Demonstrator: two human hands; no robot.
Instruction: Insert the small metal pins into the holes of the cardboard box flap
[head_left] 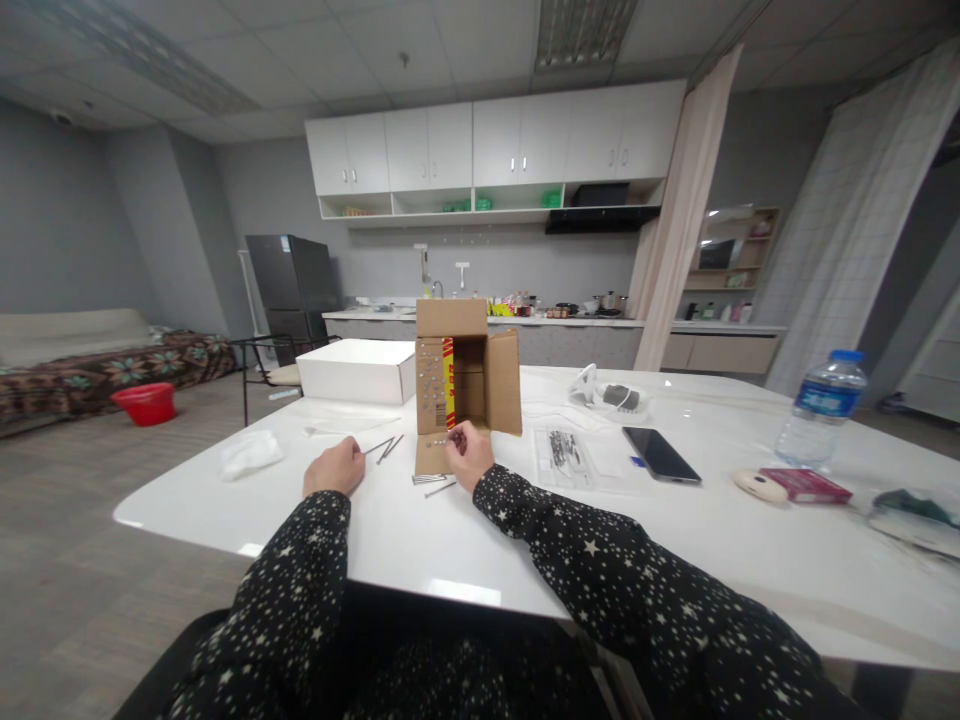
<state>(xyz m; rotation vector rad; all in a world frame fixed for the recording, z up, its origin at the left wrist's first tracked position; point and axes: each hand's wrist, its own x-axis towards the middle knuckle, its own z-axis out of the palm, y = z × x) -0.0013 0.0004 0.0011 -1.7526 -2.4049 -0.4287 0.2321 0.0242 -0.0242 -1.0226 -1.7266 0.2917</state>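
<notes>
An open cardboard box (506, 385) stands on the white table with its opening toward me. Its left flap (430, 375) is dotted with several small shiny round heads, and a few more run across the lower flap (431, 460). My right hand (470, 455) pinches at the right side of that lower flap; what its fingertips hold is hidden. To the left, my left hand (335, 467) rests on the table, closed around the near end of a long thin nail (379, 445). Another long nail (391, 449) lies beside it. Several loose nails (431, 480) lie below the box.
Left of the box are a white box (356, 370) and crumpled white plastic (251, 455). On the right lie a clear case of small metal parts (568, 455), a phone (660, 454), a white cable (615, 398), a maroon packet (814, 486) and a water bottle (821, 410).
</notes>
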